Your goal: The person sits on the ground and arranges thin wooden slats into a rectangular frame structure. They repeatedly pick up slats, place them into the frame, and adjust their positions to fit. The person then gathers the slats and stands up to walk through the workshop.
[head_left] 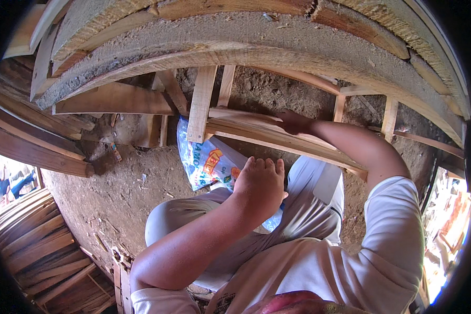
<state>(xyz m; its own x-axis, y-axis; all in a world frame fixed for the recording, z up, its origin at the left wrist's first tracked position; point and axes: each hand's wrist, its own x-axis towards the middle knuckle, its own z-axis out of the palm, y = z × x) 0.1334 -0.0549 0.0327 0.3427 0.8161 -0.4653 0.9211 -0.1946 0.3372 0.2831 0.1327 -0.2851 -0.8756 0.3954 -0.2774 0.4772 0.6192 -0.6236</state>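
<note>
My left hand (259, 180) is over my lap, back up, with bent fingers closed downward and the thumb at its right side. Its fingertips are hidden, so I cannot tell what they hold. Just left of it, a blue and clear printed plastic bag (199, 157) lies against my leg. Beyond the long wooden rail (282, 138), my right hand (294, 123) reaches with fingers stretched leftward along a thin board (246, 116). That hand is in shadow. My right forearm crosses over the rail.
A thick curved wooden bench top (235, 49) spans the far side, above upright legs (201, 102). Curved planks (36, 141) lean at the left, with stacked wood strips (42, 240) below. Wood scraps dot the dirt floor (115, 199).
</note>
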